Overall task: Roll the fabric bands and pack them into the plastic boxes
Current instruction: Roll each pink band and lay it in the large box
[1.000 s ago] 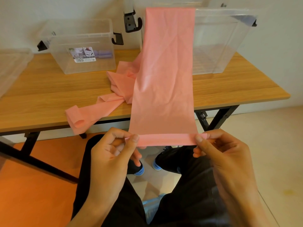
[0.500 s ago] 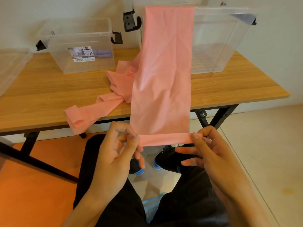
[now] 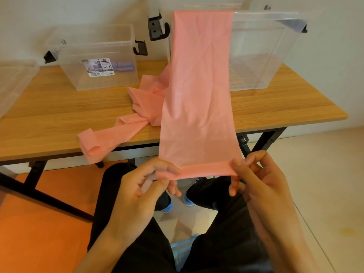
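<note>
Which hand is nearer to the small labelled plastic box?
Left. The left hand is in front of the small labelled box, slightly to its right; the right hand is much farther right.

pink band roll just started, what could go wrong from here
1. The band is only pinched at its folded edge by the left hand and right hand; uneven turns could give a skewed, loose roll.
2. It appears draped over the rim of the big box, so pulling may snag it or shift that box.
3. The pink end hanging off the table could slide to the floor.
</note>
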A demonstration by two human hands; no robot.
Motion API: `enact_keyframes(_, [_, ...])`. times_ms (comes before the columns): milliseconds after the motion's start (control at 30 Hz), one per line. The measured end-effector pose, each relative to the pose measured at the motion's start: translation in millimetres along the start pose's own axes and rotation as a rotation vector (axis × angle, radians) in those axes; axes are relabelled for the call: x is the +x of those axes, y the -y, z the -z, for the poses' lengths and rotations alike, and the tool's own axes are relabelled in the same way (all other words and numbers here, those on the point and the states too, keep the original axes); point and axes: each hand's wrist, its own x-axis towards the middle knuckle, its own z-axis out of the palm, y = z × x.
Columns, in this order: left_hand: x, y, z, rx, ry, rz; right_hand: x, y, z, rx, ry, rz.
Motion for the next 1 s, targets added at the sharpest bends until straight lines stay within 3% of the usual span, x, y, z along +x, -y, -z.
enact_keyframes(400, [4,-1,-5,0.076,-0.031,-0.037,0,2,7,-0.114,0.06,0.196])
enact_keyframes(867, [5,-5,-11,-0.021,-0.13,0.019,-5,9,17,-0.268,0.129,0.096])
enact_keyframes(1000, [6,-6,-13,-0.011,-0.15,0.022,-3,5,17,-0.359,0.108,0.18])
